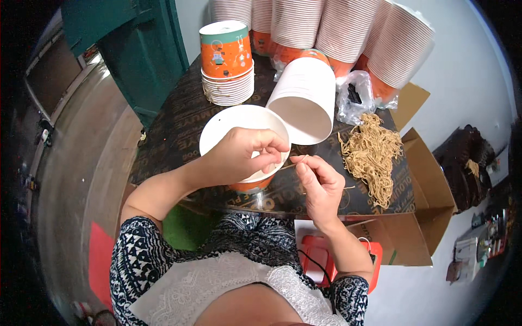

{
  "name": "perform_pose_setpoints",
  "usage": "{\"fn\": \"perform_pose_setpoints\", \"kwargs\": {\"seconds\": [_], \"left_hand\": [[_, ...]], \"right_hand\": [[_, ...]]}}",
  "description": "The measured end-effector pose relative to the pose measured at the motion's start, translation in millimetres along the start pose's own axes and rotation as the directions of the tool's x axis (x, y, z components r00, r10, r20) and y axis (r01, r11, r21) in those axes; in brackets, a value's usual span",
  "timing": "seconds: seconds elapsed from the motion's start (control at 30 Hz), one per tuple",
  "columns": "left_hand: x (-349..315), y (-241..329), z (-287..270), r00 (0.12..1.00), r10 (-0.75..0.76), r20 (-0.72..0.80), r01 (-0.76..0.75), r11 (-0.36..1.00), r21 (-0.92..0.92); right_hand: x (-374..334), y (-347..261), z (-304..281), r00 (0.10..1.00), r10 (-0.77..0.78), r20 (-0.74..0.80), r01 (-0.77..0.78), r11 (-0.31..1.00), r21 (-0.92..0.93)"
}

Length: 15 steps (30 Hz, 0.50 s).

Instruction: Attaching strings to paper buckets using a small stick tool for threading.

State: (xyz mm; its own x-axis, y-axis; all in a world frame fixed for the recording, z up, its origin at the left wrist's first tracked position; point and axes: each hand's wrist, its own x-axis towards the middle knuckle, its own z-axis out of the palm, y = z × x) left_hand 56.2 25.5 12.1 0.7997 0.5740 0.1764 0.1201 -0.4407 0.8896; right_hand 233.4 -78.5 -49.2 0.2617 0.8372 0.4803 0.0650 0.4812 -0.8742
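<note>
A white-lined paper tub (pixel 215 122) with an orange outside stands open near the table's front edge. Over its right side is my left hand (pixel 250 152), fingers curled in toward the thumb; whatever lies between the fingertips is too small to make out. My right hand (pixel 321 185) is just right of the rim, thumb and forefinger pinched on a thin tan cord (pixel 289 165). One stretch of this cord reaches toward the tub's rim. A loose tan end (pixel 348 188) sticks out right of the hand. To the right lies a tangled heap of tan cords (pixel 372 157).
A white stack of nested tubs (pixel 305 92) lies on its side behind the open tub. At the back left stands a shorter orange tub stack (pixel 225 60). Tall wrapped stacks (pixel 345 30) line the wall. A clear plastic bag (pixel 356 98) and a cardboard box (pixel 429 185) are at right.
</note>
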Motion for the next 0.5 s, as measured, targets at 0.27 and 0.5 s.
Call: {"fn": "perform_pose_setpoints", "kwargs": {"seconds": [0.27,0.5], "left_hand": [[-8.8,1.7,-1.9,0.947,0.315,0.059,-0.25,0.613,0.75],[-16.1,18.2,-13.0,0.956,0.075,0.284,-0.283,0.501,0.818]], "right_hand": [[-3.0,5.6,-0.2,1.0,-0.009,-0.024,0.009,1.0,0.007],[-4.1,5.3,-3.0,0.998,0.052,-0.038,-0.052,0.998,-0.018]]}}
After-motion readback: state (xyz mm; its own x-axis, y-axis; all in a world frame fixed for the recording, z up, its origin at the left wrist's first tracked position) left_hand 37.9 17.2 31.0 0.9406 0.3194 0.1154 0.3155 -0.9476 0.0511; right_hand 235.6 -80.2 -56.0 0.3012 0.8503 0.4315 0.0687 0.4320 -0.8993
